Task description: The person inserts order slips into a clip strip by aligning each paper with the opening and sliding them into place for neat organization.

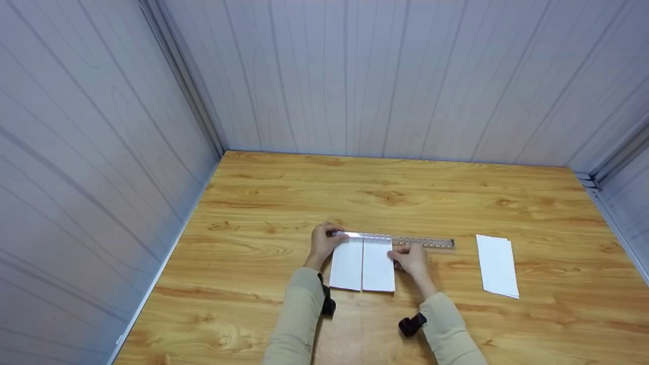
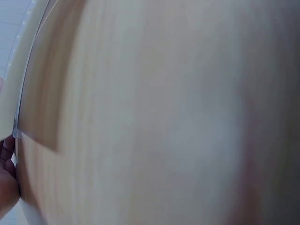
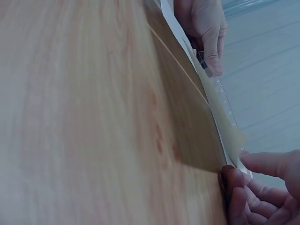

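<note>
Nearest, two pale beige sleeves (image 1: 299,322) reach in over the table, a black wrist camera (image 1: 408,326) strapped at each cuff. Ahead of them, two white paper panels (image 1: 379,266) lie side by side between the hands, tall, narrow and straight-edged, split by a thin gap through which a line of wood tone shows; whether they join under the ruler, I cannot tell. The right wrist view shows the paper raised off the wood at its near side, with a dark shadow below. The right hand (image 1: 413,261) pinches the right panel's outer edge between thumb and fingers, the other fingers curled in beneath. The left hand (image 1: 323,246) is clamped at the upper left corner, its thumb pressed over the end of a clear plastic ruler (image 1: 426,242). This ruler lies across the panels' far edge, glossy over the white, patterned along its length, and extends past the right panel. Well apart to the right, more white paper (image 1: 497,266) lies slightly askew on the wood-grain table (image 1: 274,203). Beyond stands a pale, grain-streaked wall (image 1: 329,76).
</note>
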Demonstrator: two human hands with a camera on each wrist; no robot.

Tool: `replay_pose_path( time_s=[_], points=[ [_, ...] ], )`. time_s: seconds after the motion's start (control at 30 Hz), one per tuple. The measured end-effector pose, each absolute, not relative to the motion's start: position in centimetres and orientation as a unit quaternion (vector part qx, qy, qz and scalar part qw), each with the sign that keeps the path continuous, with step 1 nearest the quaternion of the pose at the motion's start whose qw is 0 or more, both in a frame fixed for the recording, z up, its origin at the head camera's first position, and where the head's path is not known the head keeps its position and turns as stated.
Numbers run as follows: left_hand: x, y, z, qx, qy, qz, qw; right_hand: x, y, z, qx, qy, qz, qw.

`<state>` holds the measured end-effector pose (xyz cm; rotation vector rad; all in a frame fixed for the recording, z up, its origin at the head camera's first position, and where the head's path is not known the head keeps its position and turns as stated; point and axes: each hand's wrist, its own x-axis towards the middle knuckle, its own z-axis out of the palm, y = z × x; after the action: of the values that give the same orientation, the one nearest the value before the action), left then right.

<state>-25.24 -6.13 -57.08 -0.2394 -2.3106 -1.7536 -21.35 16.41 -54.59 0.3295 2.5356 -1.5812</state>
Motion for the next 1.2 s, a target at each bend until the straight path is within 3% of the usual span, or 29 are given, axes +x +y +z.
replay_pose_path(
  time_s=[1.07, 1.2],
  points=[
    [-25.3, -6.0, -57.0, -0.064, -0.805, -0.579, 0.110, -18.8, 21.4, -52.5, 0.060, 0.877, -0.476, 0.004],
    [-24.2, -5.8, -55.1, -0.078, -0.792, -0.595, 0.114, -18.7, 22.5, -52.1, 0.058, 0.883, -0.465, -0.005]
  ],
)
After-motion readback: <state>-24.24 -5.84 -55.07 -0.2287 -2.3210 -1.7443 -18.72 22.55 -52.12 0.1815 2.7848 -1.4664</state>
